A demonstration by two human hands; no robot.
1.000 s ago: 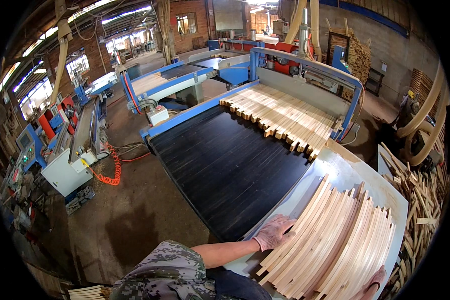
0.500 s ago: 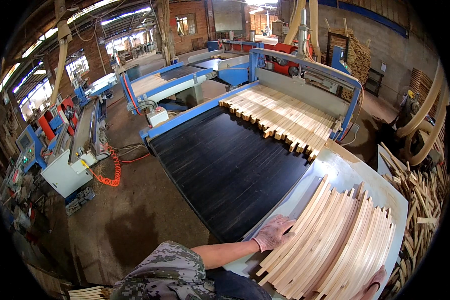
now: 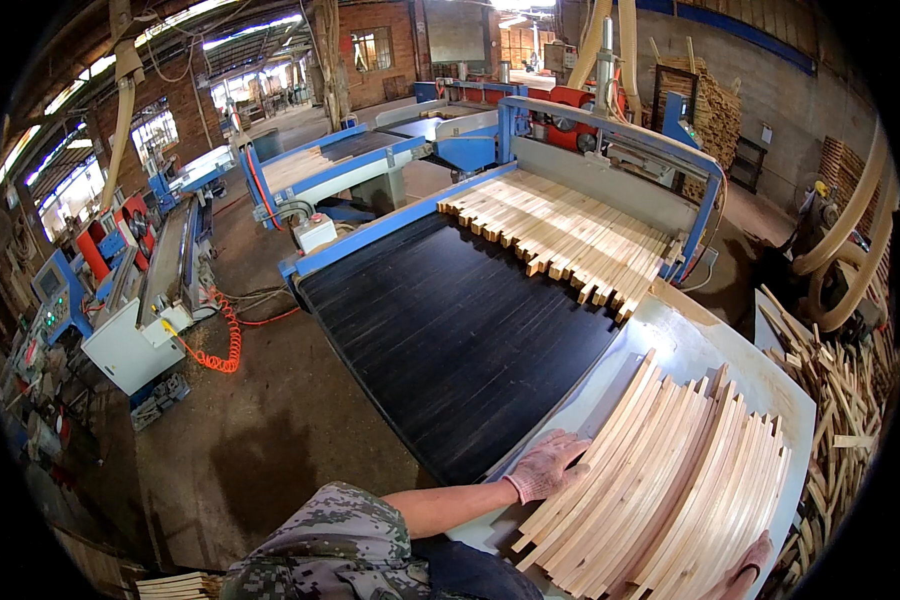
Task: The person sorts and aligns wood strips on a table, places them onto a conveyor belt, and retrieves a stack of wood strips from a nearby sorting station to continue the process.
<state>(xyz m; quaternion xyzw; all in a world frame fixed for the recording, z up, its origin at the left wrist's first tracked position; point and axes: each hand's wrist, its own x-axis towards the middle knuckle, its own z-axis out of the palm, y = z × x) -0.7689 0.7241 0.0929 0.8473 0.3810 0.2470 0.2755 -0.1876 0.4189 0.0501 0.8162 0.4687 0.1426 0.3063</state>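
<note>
A batch of pale wooden strips (image 3: pixel 660 480) lies side by side on a light metal table (image 3: pixel 660 325). My left hand (image 3: pixel 548 468), in a light knitted work glove, rests at the batch's left side. Its fingers are stretched out and touch the outermost strip. Along the right side, near the lower edge of the view, my right hand (image 3: pixel 752 568) lies against the strips with extended fingers, partly cut off from sight. A second row of wooden strips (image 3: pixel 560 235) sits on the black conveyor belt (image 3: pixel 460 330), their near ends uneven.
A blue machine frame (image 3: pixel 715 200) spans the belt's far side. Loose wood strips (image 3: pixel 840 410) are heaped on the right. On the left stand a white machine cabinet (image 3: pixel 130 350) and a coiled orange hose (image 3: pixel 225 340). Stacked timber (image 3: pixel 705 110) stands against the back wall.
</note>
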